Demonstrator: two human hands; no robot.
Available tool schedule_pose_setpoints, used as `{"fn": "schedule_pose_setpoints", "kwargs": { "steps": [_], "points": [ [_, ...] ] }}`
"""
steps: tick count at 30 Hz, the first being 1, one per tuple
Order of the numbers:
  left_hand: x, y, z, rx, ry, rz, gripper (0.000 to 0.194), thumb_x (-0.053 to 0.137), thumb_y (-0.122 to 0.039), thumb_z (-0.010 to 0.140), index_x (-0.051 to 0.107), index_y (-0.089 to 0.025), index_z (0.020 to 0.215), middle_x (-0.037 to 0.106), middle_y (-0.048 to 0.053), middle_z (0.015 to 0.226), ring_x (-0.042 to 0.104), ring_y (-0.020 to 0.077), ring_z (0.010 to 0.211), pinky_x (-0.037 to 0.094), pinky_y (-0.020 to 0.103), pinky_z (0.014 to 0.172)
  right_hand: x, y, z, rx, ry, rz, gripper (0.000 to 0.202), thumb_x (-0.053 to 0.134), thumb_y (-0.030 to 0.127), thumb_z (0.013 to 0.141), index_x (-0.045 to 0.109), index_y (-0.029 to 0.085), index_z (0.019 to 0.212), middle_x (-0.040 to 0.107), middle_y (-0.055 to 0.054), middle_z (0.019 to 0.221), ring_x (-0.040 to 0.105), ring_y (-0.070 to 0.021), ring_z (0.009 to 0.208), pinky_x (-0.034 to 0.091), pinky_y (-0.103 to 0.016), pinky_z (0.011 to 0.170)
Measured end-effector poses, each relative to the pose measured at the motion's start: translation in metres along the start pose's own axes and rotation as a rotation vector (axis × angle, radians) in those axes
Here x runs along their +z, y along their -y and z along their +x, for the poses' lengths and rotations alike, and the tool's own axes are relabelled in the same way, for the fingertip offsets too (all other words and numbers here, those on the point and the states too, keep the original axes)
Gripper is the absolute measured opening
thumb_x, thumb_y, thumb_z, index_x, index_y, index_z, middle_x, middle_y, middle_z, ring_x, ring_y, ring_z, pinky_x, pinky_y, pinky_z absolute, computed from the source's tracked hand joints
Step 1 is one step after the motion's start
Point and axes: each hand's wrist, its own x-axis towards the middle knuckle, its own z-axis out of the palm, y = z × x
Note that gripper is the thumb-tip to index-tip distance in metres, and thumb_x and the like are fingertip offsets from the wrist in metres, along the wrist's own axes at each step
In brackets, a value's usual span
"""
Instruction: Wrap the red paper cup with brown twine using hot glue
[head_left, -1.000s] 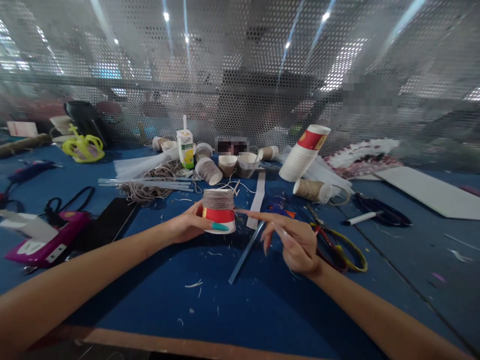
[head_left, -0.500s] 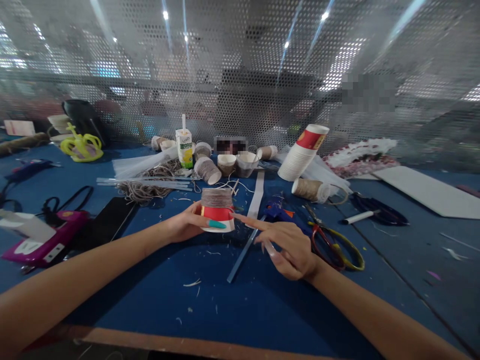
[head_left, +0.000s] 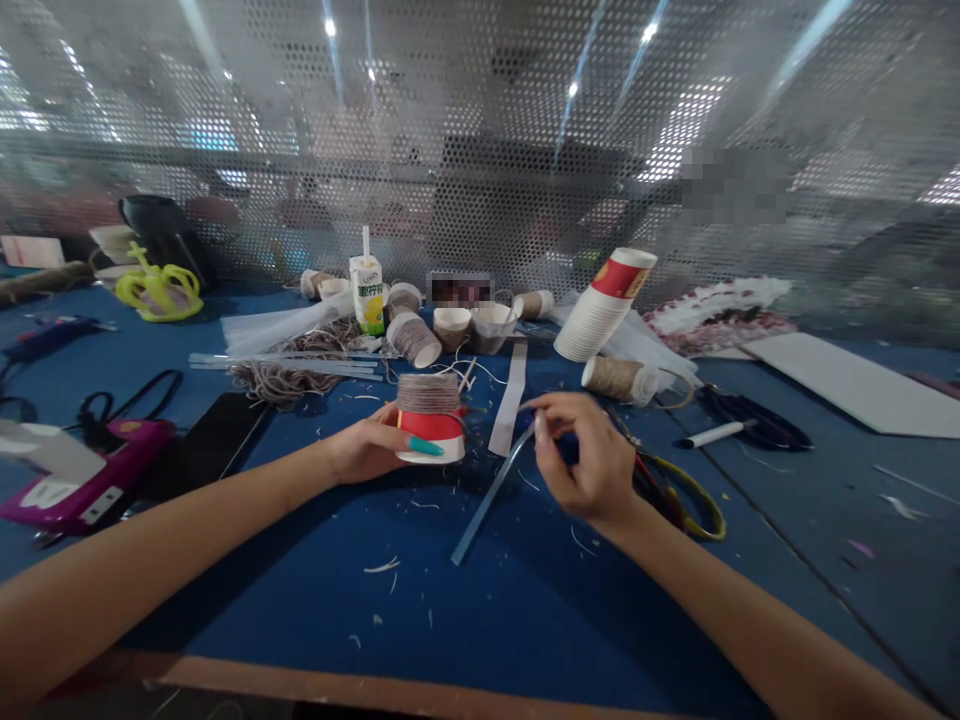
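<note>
A paper cup (head_left: 430,425), red and white at the lower part and wound with grey-brown yarn (head_left: 427,393) above, is in my left hand (head_left: 373,445). The fingers wrap the cup from the left, thumb across its front. Right of it, my right hand (head_left: 589,455) is closed, thumb and fingertips brought together; whether anything is between them I cannot make out. Its fingertips are over the upper end of a clear glue stick (head_left: 491,500) that slants down-left over the table. The blue glue gun seen earlier is mostly hidden behind this hand.
Scissors (head_left: 701,500) with yellow handles lie right of my right hand. Behind are a white strip (head_left: 510,400), a yarn pile (head_left: 289,380), a juice carton (head_left: 368,295), stacked paper cups (head_left: 604,305) and a twine spool (head_left: 619,380). A magenta device (head_left: 97,470) is at left.
My right hand has drawn back from the cup's side, its pointing finger now curled toward the thumb above the glue gun. The cup in my left hand has shifted slightly left.
</note>
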Motion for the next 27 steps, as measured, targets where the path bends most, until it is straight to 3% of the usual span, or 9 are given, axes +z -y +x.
{"fn": "schedule_pose_setpoints", "kwargs": {
  "steps": [2, 3, 5, 8, 10, 13, 20, 24, 27],
  "points": [
    [0.0, 0.001, 0.0, -0.018, -0.012, 0.007, 0.06, 0.078, -0.018, 0.057, 0.064, -0.017, 0.116, 0.071, 0.01, 0.109, 0.066, 0.025, 0.101, 0.045, 0.04, 0.095, -0.001, -0.009, 0.007, 0.18, -0.047, -0.123, 0.015, 0.051, 0.03, 0.085, 0.047, 0.021, 0.096, 0.059, -0.013, 0.099, 0.062, -0.0223, 0.077, 0.053, -0.038, 0.07],
    [0.001, 0.001, 0.0, -0.021, -0.023, 0.016, 0.059, 0.08, -0.017, 0.056, 0.065, -0.016, 0.114, 0.072, 0.009, 0.107, 0.066, 0.0239, 0.099, 0.045, 0.039, 0.094, -0.003, -0.016, 0.011, 0.251, 0.004, -0.187, 0.022, 0.051, 0.033, 0.084, 0.046, 0.019, 0.099, 0.057, -0.015, 0.103, 0.061, -0.0252, 0.085, 0.053, -0.041, 0.076],
    [0.003, 0.002, 0.0, 0.006, -0.058, 0.038, 0.057, 0.082, -0.017, 0.055, 0.066, -0.017, 0.11, 0.071, 0.008, 0.104, 0.066, 0.0222, 0.096, 0.047, 0.037, 0.092, -0.009, -0.03, 0.017, 0.335, 0.232, -0.331, 0.033, 0.055, 0.038, 0.078, 0.046, 0.017, 0.102, 0.056, -0.018, 0.107, 0.056, -0.0346, 0.106, 0.047, -0.051, 0.089],
    [0.006, 0.003, 0.002, 0.065, -0.115, 0.093, 0.057, 0.084, -0.018, 0.053, 0.065, -0.017, 0.106, 0.071, 0.007, 0.1, 0.065, 0.0201, 0.092, 0.048, 0.035, 0.088, -0.02, -0.047, 0.021, 0.577, 0.542, -0.445, 0.054, 0.062, 0.05, 0.068, 0.046, 0.015, 0.106, 0.057, -0.022, 0.109, 0.054, -0.0453, 0.107, 0.046, -0.058, 0.084],
    [0.008, 0.003, 0.003, 0.086, -0.128, 0.124, 0.057, 0.085, -0.017, 0.052, 0.065, -0.016, 0.105, 0.07, 0.006, 0.098, 0.065, 0.0189, 0.089, 0.049, 0.034, 0.086, -0.026, -0.05, 0.022, 0.682, 0.671, -0.452, 0.06, 0.065, 0.05, 0.063, 0.046, 0.014, 0.107, 0.057, -0.025, 0.111, 0.055, -0.0471, 0.106, 0.048, -0.056, 0.08],
    [0.008, 0.003, 0.004, 0.112, -0.108, 0.12, 0.062, 0.084, -0.015, 0.053, 0.061, -0.018, 0.11, 0.071, 0.007, 0.101, 0.066, 0.0208, 0.092, 0.049, 0.036, 0.087, -0.027, -0.042, 0.02, 0.679, 0.79, -0.513, 0.055, 0.068, 0.04, 0.059, 0.047, 0.014, 0.103, 0.058, -0.025, 0.109, 0.055, -0.046, 0.106, 0.049, -0.051, 0.076],
    [0.004, -0.001, 0.002, 0.078, -0.014, 0.066, 0.064, 0.077, -0.018, 0.06, 0.058, -0.019, 0.121, 0.067, 0.011, 0.12, 0.061, 0.028, 0.113, 0.043, 0.042, 0.098, -0.016, -0.02, 0.021, 0.605, 0.771, -0.647, 0.023, 0.052, 0.022, 0.077, 0.049, 0.012, 0.097, 0.064, -0.02, 0.09, 0.064, -0.0365, 0.089, 0.045, -0.041, 0.069],
    [0.003, 0.0, 0.001, 0.063, -0.054, 0.032, 0.061, 0.081, -0.026, 0.057, 0.063, -0.018, 0.114, 0.069, 0.009, 0.115, 0.064, 0.0236, 0.103, 0.046, 0.036, 0.091, -0.019, -0.027, 0.023, 0.623, 0.704, -0.598, 0.02, 0.047, 0.02, 0.079, 0.053, 0.012, 0.097, 0.066, -0.021, 0.095, 0.066, -0.0355, 0.086, 0.044, -0.038, 0.067],
    [0.003, 0.001, 0.001, 0.034, -0.084, 0.078, 0.056, 0.084, -0.028, 0.054, 0.065, -0.015, 0.105, 0.071, 0.008, 0.1, 0.065, 0.0196, 0.09, 0.048, 0.031, 0.083, -0.024, -0.037, 0.024, 0.643, 0.55, -0.385, 0.014, 0.046, 0.018, 0.076, 0.056, 0.016, 0.086, 0.067, -0.013, 0.078, 0.066, -0.0289, 0.075, 0.045, -0.035, 0.063]
  ]
}}
